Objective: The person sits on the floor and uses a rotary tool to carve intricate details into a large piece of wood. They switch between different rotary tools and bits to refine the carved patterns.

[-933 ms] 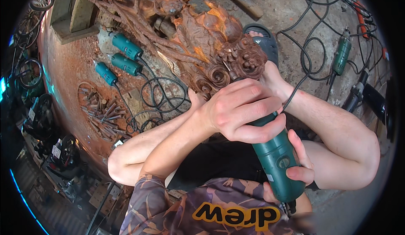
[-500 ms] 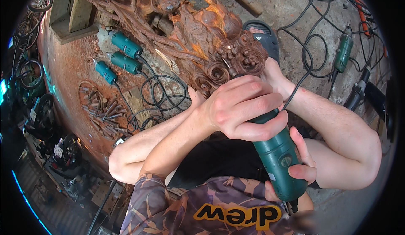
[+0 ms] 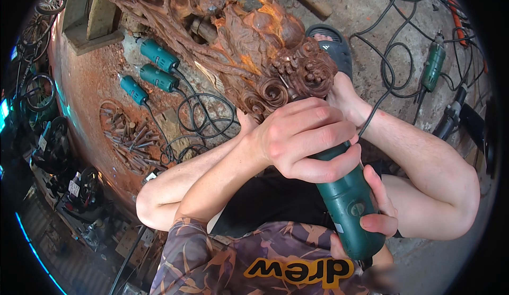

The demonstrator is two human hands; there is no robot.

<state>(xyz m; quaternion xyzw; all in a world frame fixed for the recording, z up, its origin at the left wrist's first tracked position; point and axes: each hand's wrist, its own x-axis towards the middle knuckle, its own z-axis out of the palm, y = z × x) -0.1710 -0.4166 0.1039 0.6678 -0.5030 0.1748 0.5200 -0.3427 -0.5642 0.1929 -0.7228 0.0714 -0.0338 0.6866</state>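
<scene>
My left hand (image 3: 313, 138) is closed around the front of a green die grinder (image 3: 349, 205). Round the rear of its body, the fingers of my right hand (image 3: 380, 210) are wrapped; part of that hand is hidden behind the tool. The grinder's thin bit points up and away into a reddish-brown wood carving (image 3: 254, 46) with scrolls, beads and twisted stems. The tip sits among the curls at the carving's near end; whether it touches the wood, I cannot tell.
Three green grinders (image 3: 158, 77) with looped black cords lie left of the carving. Below them is a pile of carving bits (image 3: 132, 138). Another green grinder (image 3: 433, 64) lies at the right among tangled cords. A wooden block (image 3: 95, 27) stands far left. My sandalled foot (image 3: 328, 43) rests beside the carving.
The grinder has shifted slightly, its rear end a little lower and to the left. Both hands have kept their hold, and the carving has stayed in place.
</scene>
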